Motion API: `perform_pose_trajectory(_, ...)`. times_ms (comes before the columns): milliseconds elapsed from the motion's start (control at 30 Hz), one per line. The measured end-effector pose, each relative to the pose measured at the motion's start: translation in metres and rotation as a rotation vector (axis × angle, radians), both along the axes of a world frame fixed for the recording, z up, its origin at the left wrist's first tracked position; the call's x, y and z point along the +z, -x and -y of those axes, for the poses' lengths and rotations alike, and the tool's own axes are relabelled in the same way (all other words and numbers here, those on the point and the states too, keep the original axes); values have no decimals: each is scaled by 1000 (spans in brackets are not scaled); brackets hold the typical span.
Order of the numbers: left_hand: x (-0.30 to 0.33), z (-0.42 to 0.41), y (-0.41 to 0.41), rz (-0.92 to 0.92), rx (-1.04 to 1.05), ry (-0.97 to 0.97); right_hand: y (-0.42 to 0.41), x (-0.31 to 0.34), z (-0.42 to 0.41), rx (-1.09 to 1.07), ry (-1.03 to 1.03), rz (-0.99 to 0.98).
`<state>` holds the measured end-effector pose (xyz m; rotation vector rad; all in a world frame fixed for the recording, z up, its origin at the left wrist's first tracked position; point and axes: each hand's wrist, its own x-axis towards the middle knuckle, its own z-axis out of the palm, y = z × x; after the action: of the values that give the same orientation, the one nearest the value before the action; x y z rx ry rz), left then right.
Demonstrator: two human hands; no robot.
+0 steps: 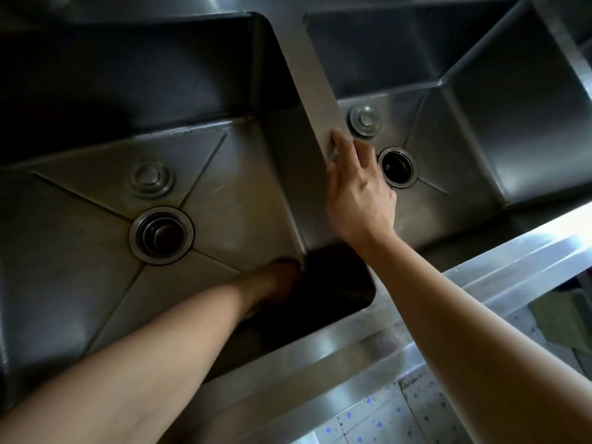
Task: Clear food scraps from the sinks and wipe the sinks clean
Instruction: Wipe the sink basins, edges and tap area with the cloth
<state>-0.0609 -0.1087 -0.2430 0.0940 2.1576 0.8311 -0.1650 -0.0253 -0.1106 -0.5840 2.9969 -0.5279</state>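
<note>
Two steel sinks fill the view. The left sink (80, 299) has a drain (161, 235) with a dark stopper in it and a round plug (150, 179) lying behind the drain. The right sink (525, 129) has an open drain (398, 167) and a plug (365, 120) beside it. My right hand (358, 190) rests on the divider (317, 91) between the sinks, fingers spread, holding nothing. My left hand (282, 277) reaches down into the dark near right corner of the left sink; shadow hides its fingers. No scraps show.
The sink's steel front rim (368, 341) runs across the lower right. Below it lies a speckled tiled floor (400, 418). Something green (567, 315) shows under the rim at the far right.
</note>
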Motion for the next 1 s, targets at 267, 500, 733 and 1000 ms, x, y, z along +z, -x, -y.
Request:
perform_pose_trajectory(267, 10, 47, -44, 110, 41, 63, -1, 0, 0, 0, -12, -3)
perform_pose_trajectory(500, 19, 62, -61, 172, 3, 3, -4, 14, 6, 24, -143, -1)
perform_pose_trajectory(733, 40, 88, -66, 152, 241, -85, -61, 19, 36, 263, -216, 7)
perform_pose_trajectory(1000, 63, 132, -102, 105, 541, 4, -80, -12, 71, 659, -525, 610)
